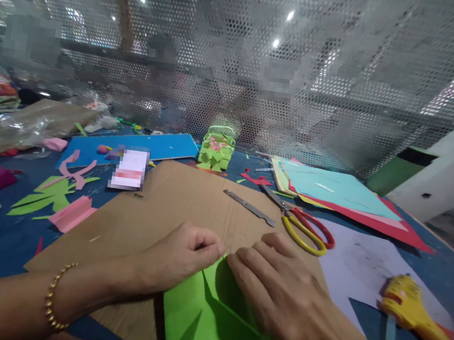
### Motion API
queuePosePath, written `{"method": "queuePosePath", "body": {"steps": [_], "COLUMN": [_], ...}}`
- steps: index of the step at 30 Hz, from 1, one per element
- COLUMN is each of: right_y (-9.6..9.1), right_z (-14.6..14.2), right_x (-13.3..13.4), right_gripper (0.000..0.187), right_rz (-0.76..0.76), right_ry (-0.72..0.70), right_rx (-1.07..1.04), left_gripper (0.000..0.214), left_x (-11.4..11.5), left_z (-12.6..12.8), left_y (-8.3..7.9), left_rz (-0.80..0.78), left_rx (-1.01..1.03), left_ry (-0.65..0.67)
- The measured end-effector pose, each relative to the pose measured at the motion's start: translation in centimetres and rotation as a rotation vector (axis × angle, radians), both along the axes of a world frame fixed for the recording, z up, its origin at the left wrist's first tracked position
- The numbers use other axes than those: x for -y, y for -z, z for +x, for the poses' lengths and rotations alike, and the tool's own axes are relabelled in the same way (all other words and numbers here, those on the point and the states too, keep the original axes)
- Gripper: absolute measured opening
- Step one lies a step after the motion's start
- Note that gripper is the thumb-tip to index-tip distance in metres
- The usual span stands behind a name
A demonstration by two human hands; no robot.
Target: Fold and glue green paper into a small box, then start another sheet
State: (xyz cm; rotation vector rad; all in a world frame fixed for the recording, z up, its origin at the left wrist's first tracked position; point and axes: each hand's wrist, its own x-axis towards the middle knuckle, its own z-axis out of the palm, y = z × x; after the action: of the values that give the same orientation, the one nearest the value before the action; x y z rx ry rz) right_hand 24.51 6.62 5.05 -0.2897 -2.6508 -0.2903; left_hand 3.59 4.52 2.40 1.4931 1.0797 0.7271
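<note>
A folded sheet of bright green paper (210, 324) lies on a brown cardboard sheet (181, 197) in front of me. My left hand (182, 256), with a gold bead bracelet at the wrist, is curled and pinches the paper's top corner. My right hand (277, 294) lies over the paper's right side, its fingers pressed together on the fold. The two hands almost meet at the paper's tip.
Red and yellow scissors (303, 227) and a metal blade (249, 207) lie beyond my hands. A yellow glue gun (413, 309) rests at the right. Stacked coloured sheets (333, 192), a green paper basket (216, 149), blue card (167, 148), paper scraps (60, 195) and a perforated screen (241, 60) lie farther back.
</note>
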Motion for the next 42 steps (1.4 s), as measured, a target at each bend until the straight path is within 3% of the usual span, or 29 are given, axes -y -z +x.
{"method": "queuePosePath", "body": {"steps": [13, 26, 34, 42], "right_y": [0.29, 0.51, 0.42, 0.48], "right_z": [-0.28, -0.10, -0.11, 0.03], "right_x": [-0.21, -0.02, -0.11, -0.10], "right_gripper": [0.052, 0.044, 0.045, 0.049], "right_rz": [-0.078, -0.057, -0.097, -0.117], "right_ry": [-0.002, -0.052, 0.003, -0.040], "right_rx": [0.029, 0.012, -0.009, 0.027], "left_gripper": [0.045, 0.039, 0.040, 0.040], "left_x": [-0.09, 0.13, -0.04, -0.05], "left_z": [0.15, 0.07, -0.14, -0.08], "left_y": [0.17, 0.24, -0.36, -0.31], "left_rz": [-0.067, -0.018, 0.033, -0.029], "left_rx": [0.081, 0.024, -0.033, 0.010], "left_ry": [0.019, 0.031, 0.037, 0.066]}}
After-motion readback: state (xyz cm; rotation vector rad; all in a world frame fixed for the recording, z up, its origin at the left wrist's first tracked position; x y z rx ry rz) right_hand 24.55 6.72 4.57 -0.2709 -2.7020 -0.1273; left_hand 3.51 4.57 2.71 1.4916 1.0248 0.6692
